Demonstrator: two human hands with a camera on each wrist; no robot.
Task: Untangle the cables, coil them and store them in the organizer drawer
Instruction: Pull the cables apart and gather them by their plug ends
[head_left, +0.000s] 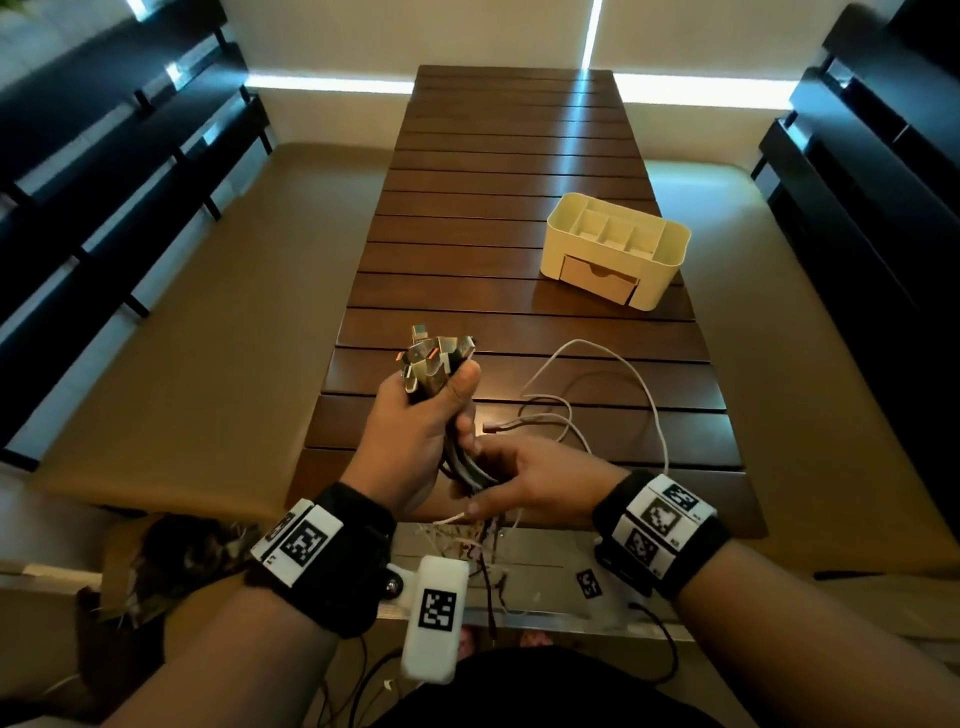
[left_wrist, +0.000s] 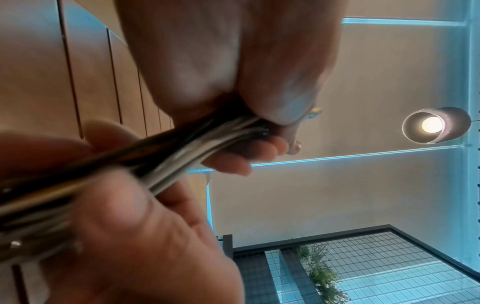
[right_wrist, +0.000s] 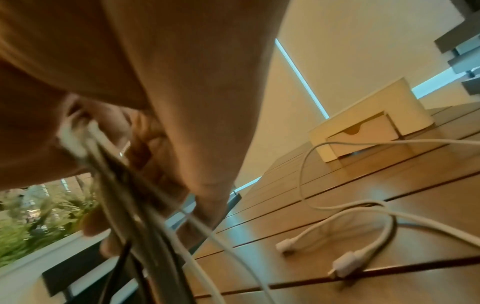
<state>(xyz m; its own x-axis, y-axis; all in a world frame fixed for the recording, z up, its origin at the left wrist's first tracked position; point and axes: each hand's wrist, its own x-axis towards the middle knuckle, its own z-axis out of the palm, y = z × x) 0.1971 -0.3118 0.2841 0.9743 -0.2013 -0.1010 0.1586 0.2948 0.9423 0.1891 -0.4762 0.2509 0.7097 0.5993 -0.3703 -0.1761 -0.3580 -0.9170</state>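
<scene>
My left hand (head_left: 415, 415) grips a bundle of white and dark cables (head_left: 460, 462) just below their metal plugs (head_left: 436, 356), which stick up above the fist. Just below it, my right hand (head_left: 511, 480) closes around the same bundle (left_wrist: 166, 152), whose loose ends hang past the near table edge. A separate white cable (head_left: 613, 384) lies looped on the table to the right, its plugs (right_wrist: 345, 265) resting on the slats. The cream organizer (head_left: 615, 249) stands farther right on the table with its drawer (head_left: 597, 280) slightly pulled out.
The dark slatted wooden table (head_left: 519, 171) stretches away ahead. Dark benches (head_left: 130, 171) flank the floor on both sides. A cardboard box with shredded filler (head_left: 171, 561) sits on the floor at lower left.
</scene>
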